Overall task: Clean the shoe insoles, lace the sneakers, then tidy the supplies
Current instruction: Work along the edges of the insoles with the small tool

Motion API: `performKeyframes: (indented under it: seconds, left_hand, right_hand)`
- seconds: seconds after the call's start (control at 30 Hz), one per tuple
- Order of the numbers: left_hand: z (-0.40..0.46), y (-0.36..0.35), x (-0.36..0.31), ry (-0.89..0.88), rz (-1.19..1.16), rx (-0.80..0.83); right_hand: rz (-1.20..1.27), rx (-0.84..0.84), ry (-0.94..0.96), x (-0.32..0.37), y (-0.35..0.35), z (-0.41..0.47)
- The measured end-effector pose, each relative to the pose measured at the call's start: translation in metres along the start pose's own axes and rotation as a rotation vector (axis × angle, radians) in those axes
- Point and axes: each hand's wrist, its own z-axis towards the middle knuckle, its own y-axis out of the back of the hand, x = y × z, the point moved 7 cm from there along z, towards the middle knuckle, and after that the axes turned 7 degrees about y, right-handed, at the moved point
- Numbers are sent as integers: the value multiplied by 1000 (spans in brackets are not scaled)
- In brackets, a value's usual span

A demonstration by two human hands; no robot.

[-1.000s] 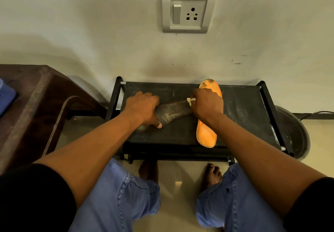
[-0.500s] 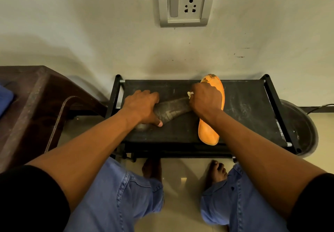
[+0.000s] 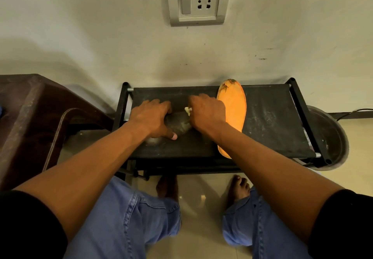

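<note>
Centre frame: grey insole (image 3: 178,124) lies flat on black rack shelf (image 3: 272,121), mostly hidden between both hands. Left hand (image 3: 152,118) presses down on its left part, fingers curled over the far edge, thumb flat at the near edge. Right hand (image 3: 206,112) sits clenched on the insole's right end, pinching a small pale thing (image 3: 187,111), cannot tell what. Orange insole (image 3: 232,115) lies lengthwise just right of the right hand, partly under the wrist. Wall socket (image 3: 196,0) top centre.
</note>
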Motion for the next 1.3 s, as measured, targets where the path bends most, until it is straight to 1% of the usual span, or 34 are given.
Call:
performKeyframes:
  seconds: [0.17, 0.27, 0.37, 0.47, 0.53, 0.6, 0.67, 0.73, 0.83, 0.9, 1.03, 1.23, 1.3]
  left_hand:
    - [1, 0, 2, -11, -28, -3]
    - [1, 1, 0, -16, -26, -12]
    - [1, 0, 2, -21, -33, -9]
    - [1, 0, 0, -32, -32, -11]
    - [1, 0, -1, -29, -23, -11]
    - [0, 1, -1, -26, -21, -13]
    - [0, 3, 1, -40, -47, -8]
    - [2, 6, 7, -45, -126, 8]
    - [8, 9, 25, 1, -225, -7]
    - [9, 9, 33, 53, -240, -31]
    - [10, 7, 37, 126, -222, -77]
    - [12, 8, 44, 199, -201, -85]
    - [14, 8, 46, 217, -209, -80]
  right_hand:
    - [-10, -91, -204, -63, 16, -5]
    - [6, -123, -240, -73, 20, -8]
    - [63, -106, -191, -59, 15, -8]
    - [138, -39, -92, -35, 7, -10]
    - [143, 14, 2, -16, 1, -13]
    - [106, 42, 58, -3, -2, -17]
    - [67, 7, 36, -7, 2, -18]
    - [59, -48, -30, -20, 8, -18]
    - [75, -73, -97, -31, 10, -18]
    - [83, -66, -84, -27, 8, -16]
    - [157, 6, 35, 2, -2, -10]
    - [200, 51, 289, 63, -14, -23]
    - [246, 61, 311, 71, -18, -26]
